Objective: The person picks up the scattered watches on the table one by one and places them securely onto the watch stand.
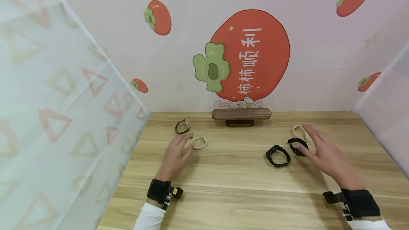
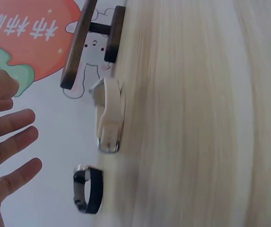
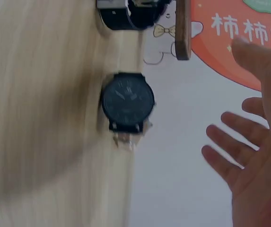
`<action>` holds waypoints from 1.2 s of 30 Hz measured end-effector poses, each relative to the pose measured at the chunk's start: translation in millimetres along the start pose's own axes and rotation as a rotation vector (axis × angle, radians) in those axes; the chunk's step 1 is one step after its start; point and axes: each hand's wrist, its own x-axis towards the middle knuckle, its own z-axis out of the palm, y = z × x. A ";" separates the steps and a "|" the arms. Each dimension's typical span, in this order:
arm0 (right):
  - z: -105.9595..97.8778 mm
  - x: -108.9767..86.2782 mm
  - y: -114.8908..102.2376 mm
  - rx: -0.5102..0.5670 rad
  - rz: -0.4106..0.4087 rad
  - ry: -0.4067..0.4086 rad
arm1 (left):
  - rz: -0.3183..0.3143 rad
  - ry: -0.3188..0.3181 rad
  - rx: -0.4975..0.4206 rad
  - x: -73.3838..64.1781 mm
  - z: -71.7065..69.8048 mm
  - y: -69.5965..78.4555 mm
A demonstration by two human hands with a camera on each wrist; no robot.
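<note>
My left hand (image 1: 175, 152) is held above the table with relaxed, spread fingers and nothing in them. Nearest to it is a cream-strapped watch (image 2: 110, 109), with a small watch on a dark strap (image 2: 96, 189) just behind. On the other side, my right hand (image 1: 326, 155) hovers with thumb and fingers apart, also holding nothing. Close to its thumb lies a black watch with a round dark face (image 3: 128, 101). Partly behind that one is a pale watch (image 1: 295, 127). A chunkier black watch (image 1: 272, 151) rests further left, its strap closed in a loop.
At the back middle stands a dark wooden bar stand (image 1: 241, 114) on a small foot. The wood-grain table (image 1: 223, 194) ends against a printed cloth backdrop (image 1: 179, 56). A cloth side wall (image 1: 64, 116) borders the left.
</note>
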 end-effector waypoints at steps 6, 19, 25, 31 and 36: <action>15.4 12.2 -7.5 0.031 -0.068 0.092 | -0.035 -0.013 -0.056 8.0 15.7 3.2; 41.4 33.1 -12.6 0.074 -0.070 0.083 | -0.155 -0.010 -0.221 23.6 40.2 8.7; 49.5 41.4 -14.0 0.074 -0.087 0.094 | -0.179 0.004 -0.284 29.2 45.2 10.3; 53.0 52.0 -16.9 0.069 -0.059 0.063 | -0.194 0.019 -0.317 36.7 51.8 13.7; 56.3 58.7 -19.4 0.085 -0.087 0.086 | -0.232 0.015 -0.332 41.7 55.0 16.0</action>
